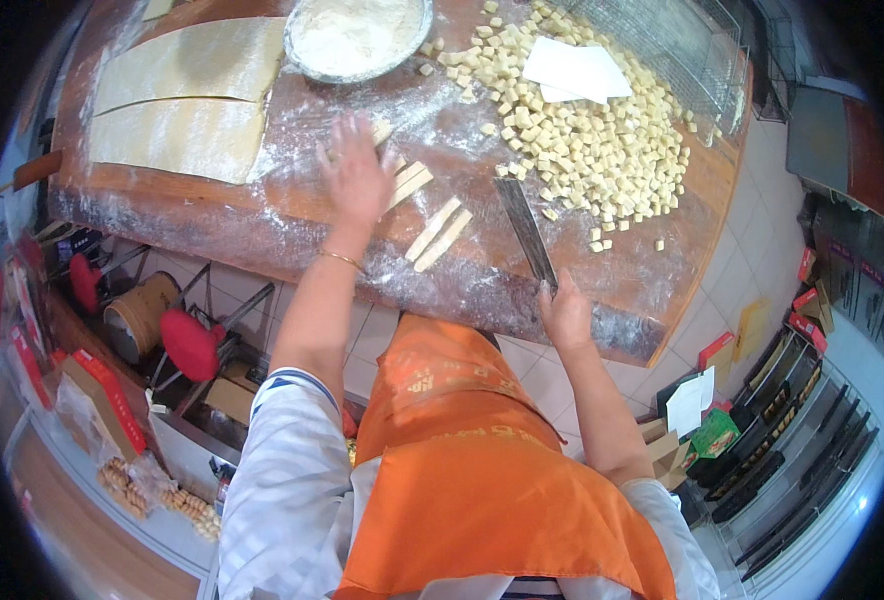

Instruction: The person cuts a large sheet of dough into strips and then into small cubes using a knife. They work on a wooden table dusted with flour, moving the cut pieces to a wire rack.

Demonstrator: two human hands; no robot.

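Note:
My left hand [356, 169], blurred, is stretched palm down over floured dough strips [412, 182], with its fingers somewhat spread. It partly hides some strips, and I cannot tell whether it touches them. Two more dough strips [440, 234] lie side by side, closer to the table's front edge. My right hand [566, 311] grips the near end of a knife [526, 229]; its long dark blade points away from me. Beyond the blade spreads a large heap of small dough cubes [599, 150]. At the left lies a flat dough sheet [179, 139] with a cut across it.
A bowl of flour [358, 30] stands at the far side of the wooden table [314, 150]. White paper sheets [573, 67] rest on the cubes, near a wire basket [674, 52]. Red stools [191, 345] are at the lower left, a tray rack [794, 450] at the lower right.

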